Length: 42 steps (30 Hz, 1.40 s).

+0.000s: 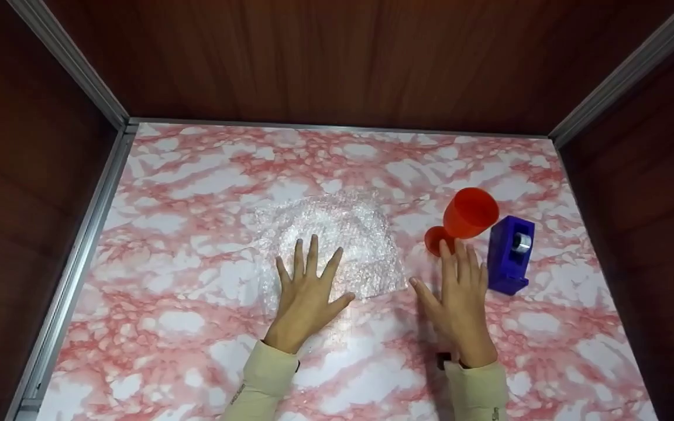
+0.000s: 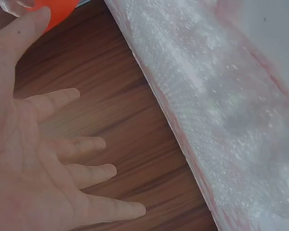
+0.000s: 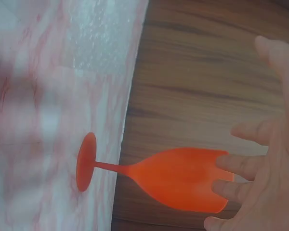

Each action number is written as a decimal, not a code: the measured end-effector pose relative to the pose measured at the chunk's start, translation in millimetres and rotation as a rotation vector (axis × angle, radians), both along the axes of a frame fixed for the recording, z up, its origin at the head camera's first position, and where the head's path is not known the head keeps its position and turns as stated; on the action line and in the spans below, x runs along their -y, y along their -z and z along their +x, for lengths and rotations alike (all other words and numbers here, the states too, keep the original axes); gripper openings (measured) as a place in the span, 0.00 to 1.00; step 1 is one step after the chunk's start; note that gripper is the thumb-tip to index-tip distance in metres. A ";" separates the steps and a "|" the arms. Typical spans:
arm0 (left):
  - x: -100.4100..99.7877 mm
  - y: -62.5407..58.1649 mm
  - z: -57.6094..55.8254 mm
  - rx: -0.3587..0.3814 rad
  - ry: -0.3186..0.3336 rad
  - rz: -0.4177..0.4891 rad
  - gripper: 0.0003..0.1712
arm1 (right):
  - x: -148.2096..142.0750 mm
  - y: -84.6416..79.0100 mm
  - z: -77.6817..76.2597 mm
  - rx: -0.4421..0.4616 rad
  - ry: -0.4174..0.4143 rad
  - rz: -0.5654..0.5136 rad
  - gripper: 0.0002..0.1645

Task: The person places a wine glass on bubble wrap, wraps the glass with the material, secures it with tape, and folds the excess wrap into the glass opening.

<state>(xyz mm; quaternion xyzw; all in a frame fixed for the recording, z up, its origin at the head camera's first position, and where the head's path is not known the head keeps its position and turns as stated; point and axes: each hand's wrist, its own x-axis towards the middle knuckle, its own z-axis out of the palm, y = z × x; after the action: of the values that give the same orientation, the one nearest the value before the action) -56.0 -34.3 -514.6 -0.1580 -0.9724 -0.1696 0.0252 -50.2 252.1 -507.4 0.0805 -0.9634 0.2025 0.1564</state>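
Note:
With its fingers spread, my left hand (image 1: 305,298) hovers over the near part of a clear sheet of bubble wrap (image 1: 366,245). The left wrist view shows that palm (image 2: 29,173) bare and the wrap (image 2: 221,106) beside it. My right hand (image 1: 463,307) has straight fingers and holds nothing. Its fingertips overlap the foot of an orange-red plastic goblet (image 1: 470,213) in the head view. Upright on its round base, the goblet (image 3: 178,180) shows bowl and stem in the right wrist view, partly behind the fingers (image 3: 243,166).
A purple tape dispenser (image 1: 502,263) with a clear roll stands right of the goblet. The table (image 1: 196,362) has a pink and white marbled top. Dark wood-grain panels (image 1: 337,64) with metal edging enclose it at the back and sides.

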 end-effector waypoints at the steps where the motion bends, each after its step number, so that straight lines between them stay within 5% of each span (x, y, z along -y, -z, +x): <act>1: 1.6 0.6 0.2 0.011 -0.008 0.005 0.49 | -1.3 0.7 0.3 -0.005 0.006 -0.005 0.53; 13: 32.9 16.6 6.1 0.046 -0.082 0.020 0.47 | -22.4 7.3 -2.8 -0.166 0.025 -0.120 0.45; 17: 44.0 22.6 9.1 0.112 -0.112 0.026 0.46 | -32.0 14.5 -5.5 -0.194 0.042 -0.217 0.43; 21: 52.6 28.5 12.2 0.204 -0.146 0.017 0.44 | -38.2 27.1 -11.6 -0.139 0.112 -0.369 0.40; 28: 64.0 37.1 11.9 0.148 -0.197 -0.006 0.36 | -37.6 48.3 -54.9 0.098 0.250 -0.672 0.27; 34: 65.6 39.4 9.5 0.179 -0.200 0.023 0.37 | -39.6 62.5 -86.0 0.147 0.343 -0.741 0.18; 38: 63.7 40.9 10.2 0.185 -0.193 0.062 0.37 | -33.8 68.0 -93.9 0.153 0.333 -1.210 0.16; 41: 61.9 42.2 9.5 0.176 -0.186 0.092 0.37 | -33.1 67.5 -94.6 0.178 0.354 -1.362 0.16; 42: 61.4 42.2 8.9 0.171 -0.183 0.092 0.37 | -33.6 67.2 -94.0 0.180 0.366 -1.309 0.15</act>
<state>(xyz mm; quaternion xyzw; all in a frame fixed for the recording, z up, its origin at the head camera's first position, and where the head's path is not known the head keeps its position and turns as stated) -47.1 -95.7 -556.8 -0.0521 -0.9726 -0.2239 -0.0351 -144.2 285.7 -574.6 -0.2121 -0.6501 0.7191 0.1237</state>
